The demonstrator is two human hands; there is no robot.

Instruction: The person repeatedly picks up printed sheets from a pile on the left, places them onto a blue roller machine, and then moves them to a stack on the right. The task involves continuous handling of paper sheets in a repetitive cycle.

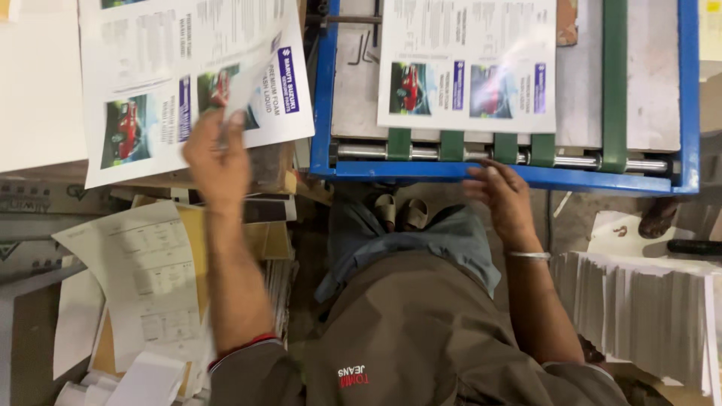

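Note:
My left hand (216, 154) reaches up to a stack of printed sheets (150, 68) with red car pictures at the upper left and lifts the corner of the top sheet between its fingers. My right hand (502, 194) rests with loose fingers at the front edge of a blue-framed machine (323, 90), just below its metal roller (421, 153). One printed sheet (466, 64) lies flat on the machine bed, over the green belts (614, 75).
Loose papers and brown card (150, 278) lie piled at the lower left. A thick stack of white sheets (639, 308) stands at the lower right. My sandalled feet (398, 212) show under the machine's edge. A dark tool (692, 246) lies at the right.

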